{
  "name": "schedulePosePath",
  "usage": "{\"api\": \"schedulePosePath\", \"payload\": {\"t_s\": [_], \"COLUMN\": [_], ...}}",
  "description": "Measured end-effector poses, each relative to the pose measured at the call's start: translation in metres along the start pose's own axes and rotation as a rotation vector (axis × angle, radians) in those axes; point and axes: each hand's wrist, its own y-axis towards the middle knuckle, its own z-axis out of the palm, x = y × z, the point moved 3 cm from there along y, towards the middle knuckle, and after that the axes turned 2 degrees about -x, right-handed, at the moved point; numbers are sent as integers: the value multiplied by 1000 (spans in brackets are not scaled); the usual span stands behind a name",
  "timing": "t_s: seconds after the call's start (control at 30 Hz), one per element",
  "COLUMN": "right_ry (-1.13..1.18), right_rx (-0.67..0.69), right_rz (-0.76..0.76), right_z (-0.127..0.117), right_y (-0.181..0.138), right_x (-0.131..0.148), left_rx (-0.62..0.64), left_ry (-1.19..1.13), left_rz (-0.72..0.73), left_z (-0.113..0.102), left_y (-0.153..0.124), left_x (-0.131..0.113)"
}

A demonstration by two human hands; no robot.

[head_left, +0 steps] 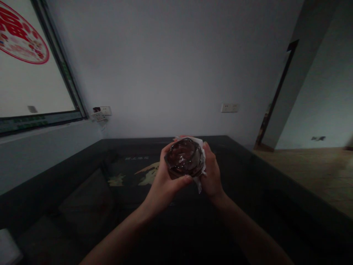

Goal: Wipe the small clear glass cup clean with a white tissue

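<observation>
My left hand (162, 180) is wrapped round a dark glass bowl-like dish (184, 158), thumb on its near rim, holding it up above a dark glossy table (248, 176). My right hand (211, 173) presses a white tissue (200, 173) against the right side and back of the dish. The tissue pokes out above the rim and hangs below the hand. Both hands are closed. The room is dim, so the dish's details are hard to make out.
The table top carries pale printed figures (147, 175). A white wall stands behind with sockets (230, 107) and a power strip (100, 112). A window with a red round sticker (22, 36) is at left. Wooden floor (309, 173) and a doorway lie to the right.
</observation>
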Motion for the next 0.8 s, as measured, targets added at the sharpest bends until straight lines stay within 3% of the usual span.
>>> {"api": "schedulePosePath", "payload": {"t_s": [0.13, 0.2, 0.4, 0.6, 0.67, 0.8], "right_ry": [-237, -262, -22, -283, -209, 58], "right_rx": [-39, -31, 33, -19, -2, 51], "right_rz": [-282, -336, 1, -198, -143, 107], "right_z": [3, 3, -1, 0, 0, -2], "right_y": [-10, -12, 1, -5, -4, 6], "right_x": [17, 20, 13, 17, 12, 1], "left_rx": [-27, -33, -34, -52, -75, -72], "left_ry": [53, 68, 69, 83, 92, 97], "left_rz": [41, 45, 71, 38, 47, 75], "left_z": [-1, 0, 2, -4, -5, -1], "left_y": [1, 1, 1, 6, 6, 3], "left_x": [-2, -3, -2, 4, 4, 5]}}
